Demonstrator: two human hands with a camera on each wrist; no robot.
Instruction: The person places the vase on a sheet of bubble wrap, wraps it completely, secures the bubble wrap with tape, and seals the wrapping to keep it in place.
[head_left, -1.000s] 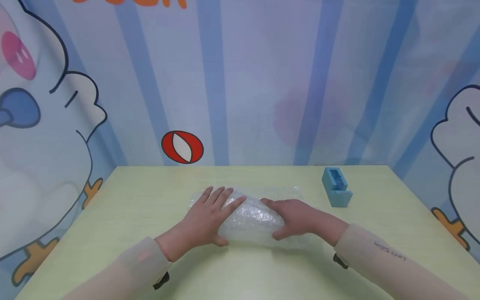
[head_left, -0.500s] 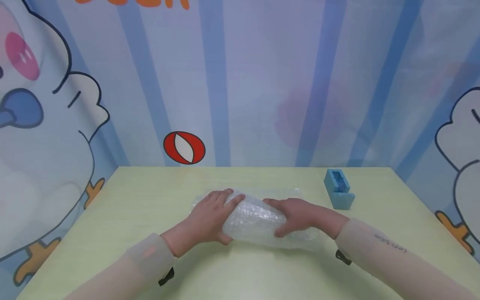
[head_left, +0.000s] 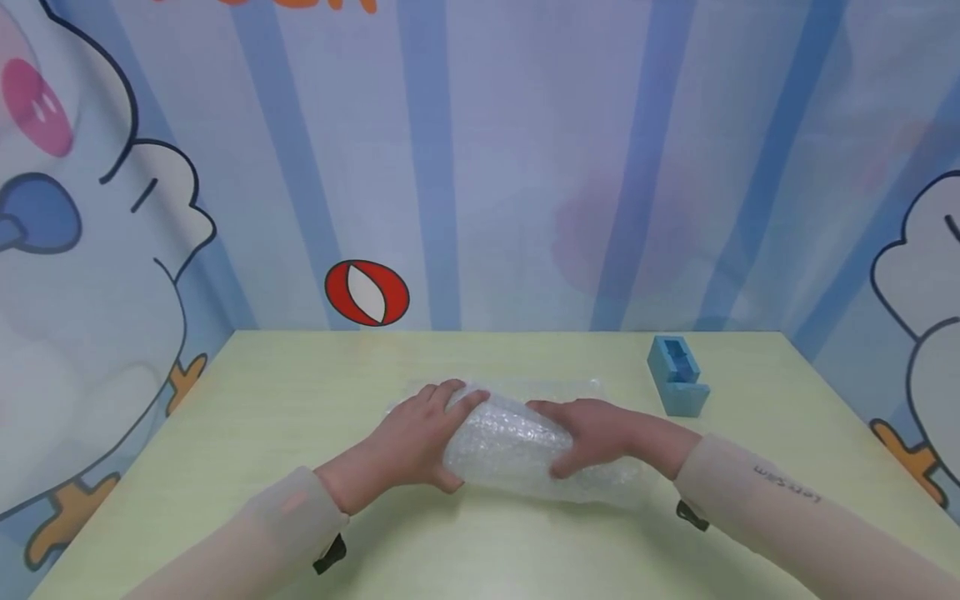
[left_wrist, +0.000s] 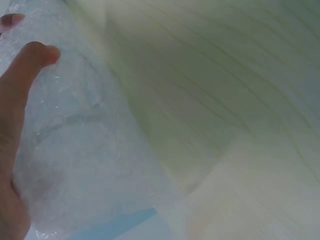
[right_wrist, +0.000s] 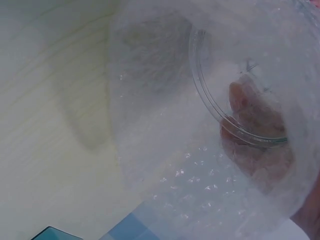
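Observation:
A clear sheet of bubble wrap (head_left: 510,433) is rolled into a bundle on the table. Inside it, the right wrist view shows the clear round rim (right_wrist: 215,107) of a glass-like container; the rest of that container is hard to make out. My left hand (head_left: 416,433) grips the bundle's left end, fingers bent over the top and thumb on the near side. At the other end my right hand (head_left: 596,432) holds the wrap between thumb and fingers. Through the film its fingertips (right_wrist: 245,102) show beside the rim. Loose wrap extends behind the bundle and to its near right.
A blue tape dispenser (head_left: 675,379) stands at the back right of the pale yellow table (head_left: 292,383). Behind the table rises a striped blue backdrop (head_left: 510,167) with printed cartoon figures.
My left hand's fingers, spread flat over the wrap a second ago, have bent round the bundle. The bundle has shifted slightly to the right; the right hand keeps its hold.

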